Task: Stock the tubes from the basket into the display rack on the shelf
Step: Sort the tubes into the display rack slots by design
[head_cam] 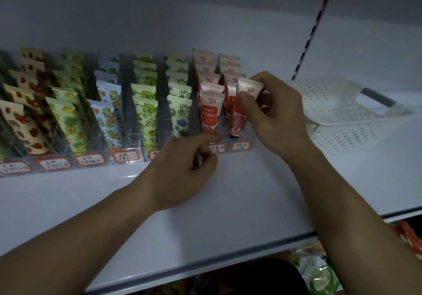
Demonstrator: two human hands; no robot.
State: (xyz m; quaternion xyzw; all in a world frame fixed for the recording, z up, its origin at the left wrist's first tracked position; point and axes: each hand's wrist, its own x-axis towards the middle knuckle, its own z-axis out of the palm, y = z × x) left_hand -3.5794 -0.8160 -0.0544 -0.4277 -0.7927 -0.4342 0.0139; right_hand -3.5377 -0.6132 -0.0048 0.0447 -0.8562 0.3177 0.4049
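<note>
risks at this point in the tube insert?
1. The right hand pinches the pink tube above the rightmost lane, already packed; forcing it in could tip neighbouring tubes.
2. The left hand touches the clear display rack front only with its fingertips, so the rack might slide.
3. The white basket sits close beside the right forearm; it may get nudged.

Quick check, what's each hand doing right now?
Left hand: holds nothing; fingers loosely curled, index fingertip touching the clear display rack front.
Right hand: grips a pink tube above the rack's rightmost slot.
</note>
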